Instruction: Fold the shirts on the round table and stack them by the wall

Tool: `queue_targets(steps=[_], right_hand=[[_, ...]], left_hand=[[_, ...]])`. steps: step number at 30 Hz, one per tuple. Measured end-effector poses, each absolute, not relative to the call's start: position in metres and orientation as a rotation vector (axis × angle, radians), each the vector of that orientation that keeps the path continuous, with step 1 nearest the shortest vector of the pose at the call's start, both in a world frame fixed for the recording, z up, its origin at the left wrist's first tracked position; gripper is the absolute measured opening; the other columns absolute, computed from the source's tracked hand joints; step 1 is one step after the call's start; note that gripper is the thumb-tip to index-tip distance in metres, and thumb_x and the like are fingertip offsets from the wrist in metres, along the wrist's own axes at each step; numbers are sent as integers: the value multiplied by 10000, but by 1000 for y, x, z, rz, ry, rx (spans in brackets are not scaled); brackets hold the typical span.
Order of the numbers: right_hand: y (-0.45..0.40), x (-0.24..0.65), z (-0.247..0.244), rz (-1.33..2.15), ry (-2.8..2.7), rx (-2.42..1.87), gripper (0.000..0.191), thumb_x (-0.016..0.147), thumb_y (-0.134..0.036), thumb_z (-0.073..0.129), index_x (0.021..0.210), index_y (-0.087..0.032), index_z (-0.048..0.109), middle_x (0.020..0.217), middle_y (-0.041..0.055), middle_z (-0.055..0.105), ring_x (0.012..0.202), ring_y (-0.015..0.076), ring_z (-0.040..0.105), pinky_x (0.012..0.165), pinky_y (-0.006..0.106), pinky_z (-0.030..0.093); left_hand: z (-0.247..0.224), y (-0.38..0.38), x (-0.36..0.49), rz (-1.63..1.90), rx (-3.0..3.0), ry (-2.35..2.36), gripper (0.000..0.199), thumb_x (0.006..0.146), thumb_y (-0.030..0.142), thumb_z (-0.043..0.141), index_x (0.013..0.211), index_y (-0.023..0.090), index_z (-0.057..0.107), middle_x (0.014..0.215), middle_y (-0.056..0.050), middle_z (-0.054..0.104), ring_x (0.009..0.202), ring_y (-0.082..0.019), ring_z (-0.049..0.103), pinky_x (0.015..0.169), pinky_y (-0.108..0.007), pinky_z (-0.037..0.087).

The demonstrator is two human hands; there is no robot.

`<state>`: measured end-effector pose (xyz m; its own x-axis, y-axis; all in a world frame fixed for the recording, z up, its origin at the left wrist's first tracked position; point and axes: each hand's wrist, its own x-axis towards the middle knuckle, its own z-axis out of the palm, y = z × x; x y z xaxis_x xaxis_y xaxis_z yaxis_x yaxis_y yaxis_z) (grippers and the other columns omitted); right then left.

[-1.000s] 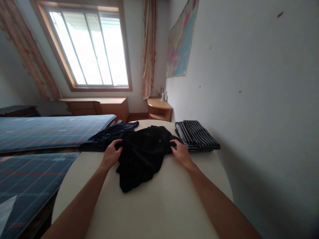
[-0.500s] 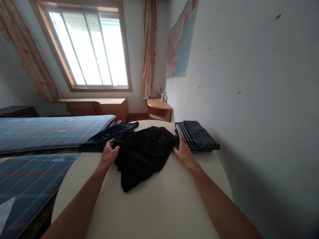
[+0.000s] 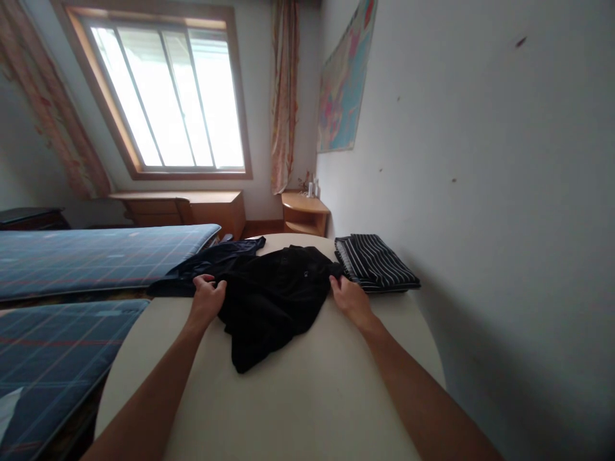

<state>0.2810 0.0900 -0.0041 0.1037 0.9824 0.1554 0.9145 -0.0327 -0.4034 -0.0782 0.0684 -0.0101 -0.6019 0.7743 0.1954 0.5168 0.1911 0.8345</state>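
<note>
A black garment, seemingly a shirt (image 3: 278,301) with a small pale mark, lies rumpled across the cream round table (image 3: 298,403). My left hand (image 3: 207,299) pinches its left edge between thumb and fingers. At the opposite side, my right hand (image 3: 352,299) grips the shirt's right end, close to a folded black-and-white striped cloth (image 3: 379,262). Behind my left hand, a dark navy garment (image 3: 192,266) spreads along the table's far left edge, partly covered by the black shirt.
Two blue plaid mattresses (image 3: 96,259) adjoin the table on the left. A white wall (image 3: 480,256) rises close on the right. Beyond the table stand a wooden desk (image 3: 216,205) and a corner shelf (image 3: 305,203) holding small items, below a window (image 3: 168,96).
My right hand's fingers have closed down on the shirt's right end, where the index finger was raised before. The shirt lies nearly as before; the view has shifted slightly.
</note>
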Motion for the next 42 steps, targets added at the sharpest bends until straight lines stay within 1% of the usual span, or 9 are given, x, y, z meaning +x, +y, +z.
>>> queue_targets(steps=[5, 10, 14, 19, 24, 27, 30, 36, 42], right_hand=[[95, 279, -19, 193, -1909, -1800, 563, 991, -321, 387, 1535, -188, 323, 1065, 139, 728, 956, 271, 699, 835, 342, 493], [105, 274, -36, 366, -1891, -1583, 730, 922, -218, 446, 1585, -165, 145, 1043, 111, 717, 939, 248, 693, 880, 348, 503], [115, 274, -39, 582, -1673, -1440, 654, 894, -266, 505, 1503, -112, 322, 1065, 109, 707, 957, 219, 679, 920, 347, 507], [128, 281, -40, 729, -1420, -1207, 400, 858, -350, 562, 1179, -116, 610, 1048, 127, 713, 983, 239, 673, 946, 388, 509], [133, 286, -34, 825, -1138, -929, 614, 819, -418, 625, 1379, -201, 497, 1186, 102, 680, 1074, 251, 654, 979, 428, 513], [133, 284, -38, 909, -1126, -806, 791, 790, -348, 650, 1504, -294, 313, 1451, 87, 511, 1175, 224, 613, 1016, 413, 502], [133, 281, -50, 927, -1159, -896, 882, 719, -273, 682, 1504, -270, 280, 1446, 129, 499, 1054, 221, 670, 963, 424, 537], [133, 277, -65, 680, -1300, -1249, 618, 651, -262, 726, 1214, -169, 488, 907, 52, 679, 788, 224, 688, 826, 419, 568], [126, 273, -60, 518, -1430, -1187, 421, 750, -319, 649, 1124, -216, 483, 1028, 85, 671, 963, 243, 668, 924, 418, 511]], left_hand=[[0, 61, -68, 1541, 1220, 1839, 421, 713, 269, 579, 1116, 183, 493, 936, -59, 695, 661, -156, 638, 619, -268, 503], [4, 56, -59, 1543, 1266, 1547, 572, 640, 234, 582, 1205, 167, 517, 1050, -88, 715, 784, -181, 689, 644, -254, 521], [3, 57, -58, 1534, 1300, 1495, 614, 635, 238, 615, 1237, 152, 534, 1054, -94, 727, 831, -199, 700, 690, -276, 542], [2, 60, -66, 1665, 1166, 1510, 547, 638, 230, 680, 1173, 149, 598, 937, -66, 738, 798, -190, 695, 742, -294, 548], [4, 61, -75, 1926, 925, 1640, 431, 703, 175, 678, 1131, 140, 645, 982, -87, 729, 863, -189, 700, 860, -321, 545], [3, 62, -74, 1833, 943, 1625, 479, 746, 126, 625, 1224, 141, 612, 1102, -111, 713, 945, -196, 699, 894, -319, 543], [-3, 65, -71, 1604, 1086, 1684, 630, 742, 83, 595, 1363, 146, 506, 1165, -124, 695, 963, -206, 705, 890, -330, 554], [-22, 71, -74, 1215, 1334, 2060, 853, 699, 143, 707, 1465, 68, 338, 1226, -206, 648, 1140, -296, 645, 1002, -388, 487], [-35, 75, -77, 1151, 1419, 2090, 692, 728, 197, 675, 1366, 61, 442, 1048, -167, 713, 961, -292, 703, 847, -362, 544]])
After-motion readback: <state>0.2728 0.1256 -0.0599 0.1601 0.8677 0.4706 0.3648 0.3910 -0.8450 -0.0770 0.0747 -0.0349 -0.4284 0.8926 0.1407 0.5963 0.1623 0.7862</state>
